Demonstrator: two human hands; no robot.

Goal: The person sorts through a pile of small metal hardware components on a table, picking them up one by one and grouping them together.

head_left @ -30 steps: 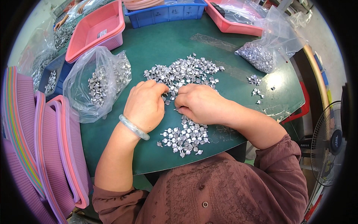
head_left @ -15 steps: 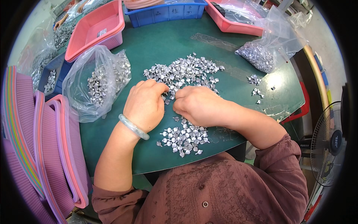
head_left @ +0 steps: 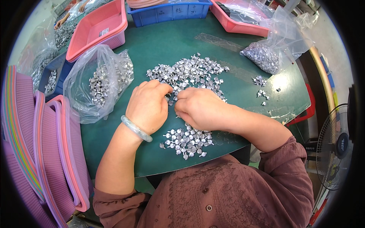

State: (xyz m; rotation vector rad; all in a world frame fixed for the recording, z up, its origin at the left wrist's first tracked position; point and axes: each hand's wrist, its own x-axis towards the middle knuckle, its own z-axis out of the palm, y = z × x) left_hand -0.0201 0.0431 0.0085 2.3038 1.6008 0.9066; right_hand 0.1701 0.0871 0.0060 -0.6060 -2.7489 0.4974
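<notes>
The bare left hand [head_left: 148, 102] and bare right hand [head_left: 201, 107] have curled fingers; their tips are hidden, so I cannot tell whether they pinch anything. Just beyond lies a heap of small, silvery, round-headed metal studs [head_left: 194, 71], with a smaller heap of matching studs [head_left: 189, 143] nearer the body. Each looks light, hard, probably slick, best taken by stem or rim, though crowding neighbours hamper fingertips. Leftward rests a clear, crumpled plastic bag [head_left: 79, 89]; farthest, a blue rectangular plastic tray [head_left: 169, 15].

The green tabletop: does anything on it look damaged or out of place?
A clear tape strip lies on the green tabletop, perhaps covering wear. Some round-headed metal studs sit apart, right of the large pile, perhaps strays.
</notes>
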